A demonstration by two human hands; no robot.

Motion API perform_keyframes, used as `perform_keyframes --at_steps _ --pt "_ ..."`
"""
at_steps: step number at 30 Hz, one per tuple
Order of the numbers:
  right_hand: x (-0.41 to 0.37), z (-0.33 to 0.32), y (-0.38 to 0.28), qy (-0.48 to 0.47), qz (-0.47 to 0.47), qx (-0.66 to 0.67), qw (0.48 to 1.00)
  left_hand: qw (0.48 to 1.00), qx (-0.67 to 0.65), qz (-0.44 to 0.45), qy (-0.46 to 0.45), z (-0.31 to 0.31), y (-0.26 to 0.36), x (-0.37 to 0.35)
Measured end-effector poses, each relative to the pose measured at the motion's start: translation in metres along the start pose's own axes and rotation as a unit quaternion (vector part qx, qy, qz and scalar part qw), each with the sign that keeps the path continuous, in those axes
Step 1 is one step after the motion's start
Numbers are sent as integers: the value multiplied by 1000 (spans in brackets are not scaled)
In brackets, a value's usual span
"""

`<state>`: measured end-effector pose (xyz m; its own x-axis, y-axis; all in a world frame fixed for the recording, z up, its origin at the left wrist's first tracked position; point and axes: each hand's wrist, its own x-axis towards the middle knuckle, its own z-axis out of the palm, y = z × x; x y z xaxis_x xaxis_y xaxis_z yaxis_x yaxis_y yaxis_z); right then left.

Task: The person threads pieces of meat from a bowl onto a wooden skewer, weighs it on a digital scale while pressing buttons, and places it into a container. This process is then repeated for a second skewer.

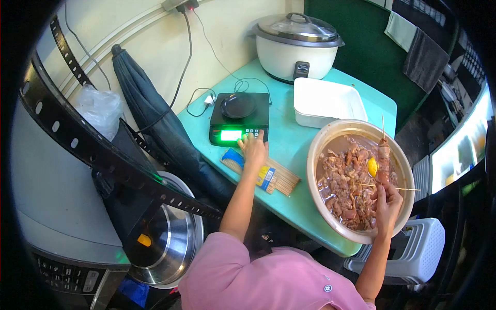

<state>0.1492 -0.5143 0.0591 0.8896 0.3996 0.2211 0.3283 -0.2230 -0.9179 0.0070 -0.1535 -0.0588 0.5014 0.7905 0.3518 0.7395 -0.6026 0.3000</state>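
umbrella (155,93), folded, leans by the wall left of the table (289,139). the scale (262,111) is lit, a black dish (238,105) on top; the left hand (253,152) has its fingers spread loosely on the keys, grasping nothing. packed sticks (283,178) lie just beside that hand. the cooker (294,51) stands behind the white tray (328,101), which is next to the bowl (313,175) of meat (351,186). the right hand's (388,201) fingers pinch the loaded skewer (383,155) above the bowl, its tip pointing away from the person. a yellow piece (372,167) sits beside it.
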Motion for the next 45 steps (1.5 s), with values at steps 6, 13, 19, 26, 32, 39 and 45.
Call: perform_keyframes --at_steps 6,13,19,26,32,39,45 --pt "-1 1 -1 -2 17 7 1000 999 16 10 34 3 -1 4" --pt "1 1 4 -2 -10 5 1000 998 27 15 63 4 3 3" --pt "1 0 1 -10 24 10 1000 998 23 6 51 2 6 4" --pt "0 1 2 5 5 21 1000 999 7 -2 42 8 -3 3" --pt "0 0 4 5 -10 4 1000 1000 6 -6 14 -7 5 -22" --pt "0 0 0 -3 -8 21 1000 999 40 5 15 -6 -2 -26" --pt "1 0 3 -6 -10 11 1000 999 32 -1 -12 -7 -5 -23"
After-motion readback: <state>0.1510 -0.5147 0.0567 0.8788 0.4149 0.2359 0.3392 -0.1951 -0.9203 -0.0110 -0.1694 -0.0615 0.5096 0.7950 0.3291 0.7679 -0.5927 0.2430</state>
